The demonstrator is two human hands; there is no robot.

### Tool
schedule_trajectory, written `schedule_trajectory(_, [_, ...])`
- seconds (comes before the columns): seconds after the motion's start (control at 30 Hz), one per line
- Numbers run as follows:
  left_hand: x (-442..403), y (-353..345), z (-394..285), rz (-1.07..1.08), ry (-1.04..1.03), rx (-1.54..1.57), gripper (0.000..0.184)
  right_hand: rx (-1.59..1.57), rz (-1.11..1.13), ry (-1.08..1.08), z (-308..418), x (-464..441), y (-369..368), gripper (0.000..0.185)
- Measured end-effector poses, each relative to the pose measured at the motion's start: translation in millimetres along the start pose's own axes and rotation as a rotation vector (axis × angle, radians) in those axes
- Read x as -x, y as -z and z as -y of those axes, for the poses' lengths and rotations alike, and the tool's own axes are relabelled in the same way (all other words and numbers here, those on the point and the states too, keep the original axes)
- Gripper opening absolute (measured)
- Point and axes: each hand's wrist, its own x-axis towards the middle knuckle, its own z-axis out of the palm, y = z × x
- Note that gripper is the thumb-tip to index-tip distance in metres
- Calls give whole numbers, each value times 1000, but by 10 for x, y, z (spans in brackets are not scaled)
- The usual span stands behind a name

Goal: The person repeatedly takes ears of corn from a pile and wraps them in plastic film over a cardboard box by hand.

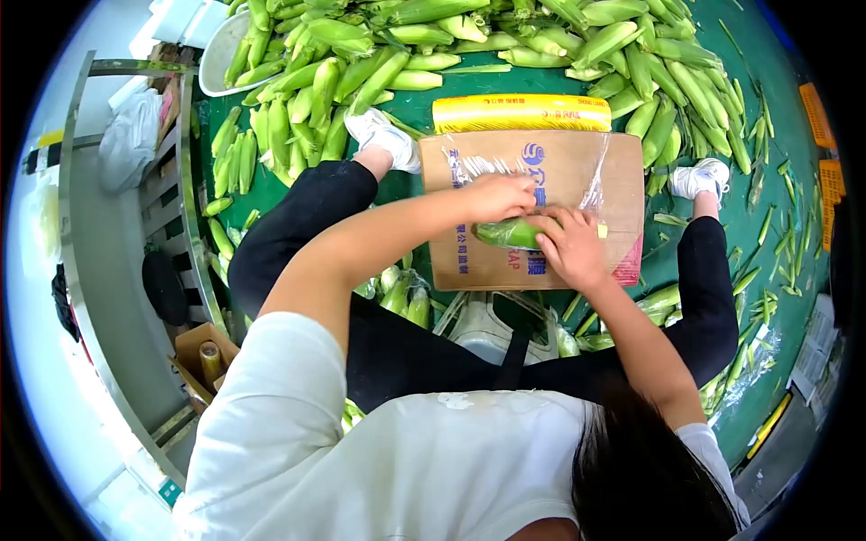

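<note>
A green ear of corn in its husk (507,233) lies across a brown cardboard box (451,261). Shiny clear plastic film (595,176) shows over the box top and about the ear. My right hand (570,245) is curled over the ear's right part, fingers pressing on it. Just above the ear, my left hand (502,197) has its fingers drawn together over the film; what they pinch is hidden. Against the box's far edge lies a yellow roll of wrap (521,114).
A large heap of corn (379,68) covers the far floor, part of it in a white tub (221,54). Loose husk leaves (785,225) litter the right side. At left stands a metal-framed rack (185,198), with a small carton (191,347) near it. A plastic stool (483,320) is below the box.
</note>
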Motion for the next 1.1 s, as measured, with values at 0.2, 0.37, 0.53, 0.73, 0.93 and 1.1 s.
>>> schedule_trajectory(0.2, [-746, 756, 379, 20, 465, -130, 67, 210, -310, -251, -248, -817, -242, 39])
schedule_trajectory(0.37, [-893, 1250, 627, -267, 371, 69, 51, -191, 202, -91, -258, -1256, 42, 57])
schedule_trajectory(0.53, [-1043, 333, 430, -168, 103, -178, 43, 85, 267, -2, -9, -969, -135, 55])
schedule_trajectory(0.73, [-917, 17, 27, -100, -35, -469, 41, -367, 1354, 113, 262, -712, -217, 69])
schedule_trajectory(0.93, [-756, -300, -150, -98, -50, -487, 44, -1638, 1753, -347, 671, 371, 362, 68])
schedule_trajectory(1.1, [-608, -1130, -740, -291, 27, -493, 53, -1950, 1098, -328, 601, 1156, 941, 74])
